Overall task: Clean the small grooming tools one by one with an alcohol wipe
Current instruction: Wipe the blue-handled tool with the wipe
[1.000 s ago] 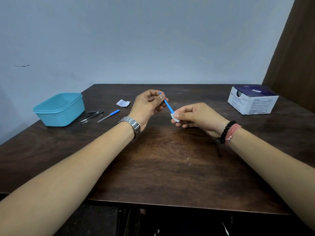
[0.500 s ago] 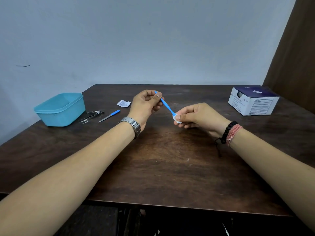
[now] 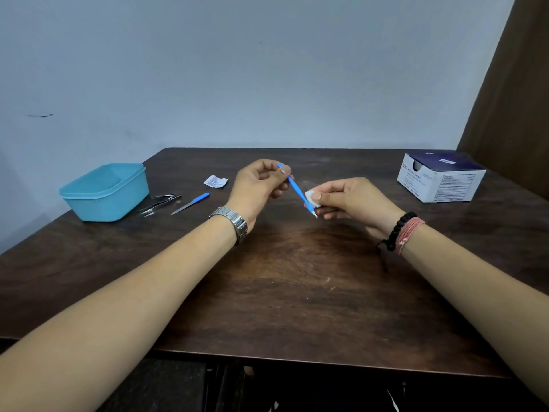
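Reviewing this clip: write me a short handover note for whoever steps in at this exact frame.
Left hand pinches the upper end of the blue tool, held above the table.
Right hand holds the alcohol wipe against the tool's lower end.
Waiting by the teal container: nail clipper, tweezers, blue-handled file. Torn wipe packet lies behind them; wipe box far right.
Done: wipe opened, this tool being wiped.
Left: finish it and set it down, then wipe the others; whether any is already clean cannot be told.

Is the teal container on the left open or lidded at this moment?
Open. The teal container has no lid on it; its inner walls show down past the rim. Whether anything lies inside cannot be told from this angle.
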The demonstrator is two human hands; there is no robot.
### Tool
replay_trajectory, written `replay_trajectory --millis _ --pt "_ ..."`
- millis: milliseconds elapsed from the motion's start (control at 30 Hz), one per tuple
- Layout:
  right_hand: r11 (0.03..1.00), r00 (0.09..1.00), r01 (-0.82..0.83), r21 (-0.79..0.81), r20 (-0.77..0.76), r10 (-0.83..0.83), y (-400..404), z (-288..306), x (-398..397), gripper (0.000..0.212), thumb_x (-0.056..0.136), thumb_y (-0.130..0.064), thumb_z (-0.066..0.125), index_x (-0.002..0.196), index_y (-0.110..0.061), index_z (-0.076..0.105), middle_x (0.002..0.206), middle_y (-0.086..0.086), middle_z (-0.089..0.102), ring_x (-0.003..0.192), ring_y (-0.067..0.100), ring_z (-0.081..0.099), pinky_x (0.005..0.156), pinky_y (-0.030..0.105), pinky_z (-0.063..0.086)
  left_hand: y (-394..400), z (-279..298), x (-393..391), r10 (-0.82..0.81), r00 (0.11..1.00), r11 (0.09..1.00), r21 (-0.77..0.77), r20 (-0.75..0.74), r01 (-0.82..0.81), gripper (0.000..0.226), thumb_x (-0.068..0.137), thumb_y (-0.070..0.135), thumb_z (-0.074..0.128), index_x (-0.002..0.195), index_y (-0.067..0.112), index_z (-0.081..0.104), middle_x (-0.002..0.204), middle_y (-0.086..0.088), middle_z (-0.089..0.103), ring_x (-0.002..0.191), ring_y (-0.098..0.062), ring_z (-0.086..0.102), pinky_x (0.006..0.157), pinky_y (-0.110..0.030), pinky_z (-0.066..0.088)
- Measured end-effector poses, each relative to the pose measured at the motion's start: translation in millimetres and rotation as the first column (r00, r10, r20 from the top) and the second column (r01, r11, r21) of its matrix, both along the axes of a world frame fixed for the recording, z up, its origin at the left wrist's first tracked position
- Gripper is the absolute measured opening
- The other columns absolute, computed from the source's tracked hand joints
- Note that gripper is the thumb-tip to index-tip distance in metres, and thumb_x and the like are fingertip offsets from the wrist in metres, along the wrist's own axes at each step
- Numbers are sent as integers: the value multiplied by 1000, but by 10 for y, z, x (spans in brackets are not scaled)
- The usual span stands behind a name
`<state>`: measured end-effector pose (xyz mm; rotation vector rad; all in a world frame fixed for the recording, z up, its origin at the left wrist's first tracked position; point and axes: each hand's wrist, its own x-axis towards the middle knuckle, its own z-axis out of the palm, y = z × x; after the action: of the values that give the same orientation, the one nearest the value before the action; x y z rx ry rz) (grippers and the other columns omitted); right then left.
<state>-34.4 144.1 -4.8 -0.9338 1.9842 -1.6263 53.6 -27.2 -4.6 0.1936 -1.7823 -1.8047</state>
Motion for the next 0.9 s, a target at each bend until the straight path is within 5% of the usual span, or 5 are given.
replay_trajectory --millis 233,900 --pt "991 992 -126 43 -11 126 -24 -18 67 12 91 -17 66 97 -11 74 90 7 77 78 12 70 68 18 53 -6 -4 0 -12 1000 999 -40 9 12 7 91 11 64 85 14 60 77 0 71 64 -7 59 61 -19 48" --pt "992 992 -116 -51 51 118 -24 -23 45 10 88 -13 69 95 -7 73 84 8 75 77 13 67 70 22 54 85 -61 -5 -71 995 989 -125 67 79 4 90 19 67 90 23 69 82 3 61 72 -10 53 67 -25 44"
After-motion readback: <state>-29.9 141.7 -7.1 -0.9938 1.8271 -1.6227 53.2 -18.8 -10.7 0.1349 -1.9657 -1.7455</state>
